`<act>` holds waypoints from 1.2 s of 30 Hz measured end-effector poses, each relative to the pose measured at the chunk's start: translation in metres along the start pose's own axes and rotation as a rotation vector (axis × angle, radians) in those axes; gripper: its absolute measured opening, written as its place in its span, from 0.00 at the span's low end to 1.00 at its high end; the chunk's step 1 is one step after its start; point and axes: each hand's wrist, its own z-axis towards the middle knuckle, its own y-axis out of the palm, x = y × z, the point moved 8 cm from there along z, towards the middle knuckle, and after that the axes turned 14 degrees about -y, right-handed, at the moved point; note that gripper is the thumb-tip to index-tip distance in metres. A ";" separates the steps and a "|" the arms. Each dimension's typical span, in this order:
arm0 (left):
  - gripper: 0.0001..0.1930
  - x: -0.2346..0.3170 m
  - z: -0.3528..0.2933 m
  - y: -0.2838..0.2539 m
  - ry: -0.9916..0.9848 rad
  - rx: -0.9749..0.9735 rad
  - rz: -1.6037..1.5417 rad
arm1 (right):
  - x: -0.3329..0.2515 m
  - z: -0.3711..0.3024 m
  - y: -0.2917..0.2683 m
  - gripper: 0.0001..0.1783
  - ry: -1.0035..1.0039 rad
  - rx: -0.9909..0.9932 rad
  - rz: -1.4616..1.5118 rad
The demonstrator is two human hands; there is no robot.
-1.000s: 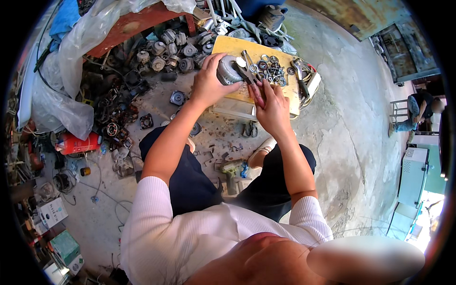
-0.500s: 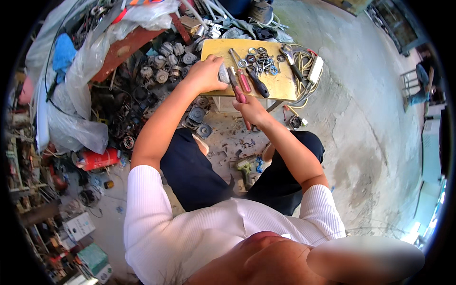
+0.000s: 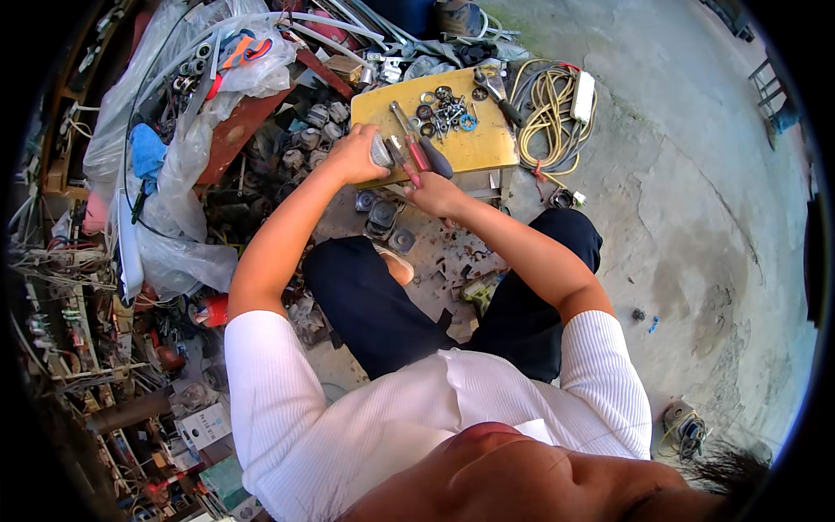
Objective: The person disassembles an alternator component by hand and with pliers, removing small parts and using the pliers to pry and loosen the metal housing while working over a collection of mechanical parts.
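My left hand is closed round a grey metal motor part at the near left corner of a low yellow table. In my right hand are red-handled pliers, their metal end pointing at the grey part. Whether the two touch is hard to tell. Just beyond my right hand lie a red-handled screwdriver and a black-handled tool. A ratchet wrench rests farther back, beside several loose rings, bolts and small gears.
At the table's right edge sit another black-handled tool, a coiled yellow cable and a white power strip. Scrap motors and plastic sheeting pile up on the left. A green tool lies between my feet.
The view has turned, so the table appears farther left and tilted. Both hands keep their grips, and the pliers still point toward the grey part.
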 end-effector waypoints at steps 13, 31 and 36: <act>0.55 -0.011 0.005 0.008 -0.050 0.048 -0.029 | 0.009 -0.001 0.023 0.31 0.111 0.007 0.425; 0.51 -0.008 0.002 0.011 -0.101 0.112 -0.040 | 0.016 -0.009 0.042 0.41 0.019 0.007 0.856; 0.50 -0.003 -0.001 0.007 -0.093 0.110 -0.032 | 0.018 -0.004 0.043 0.45 0.002 -0.063 1.021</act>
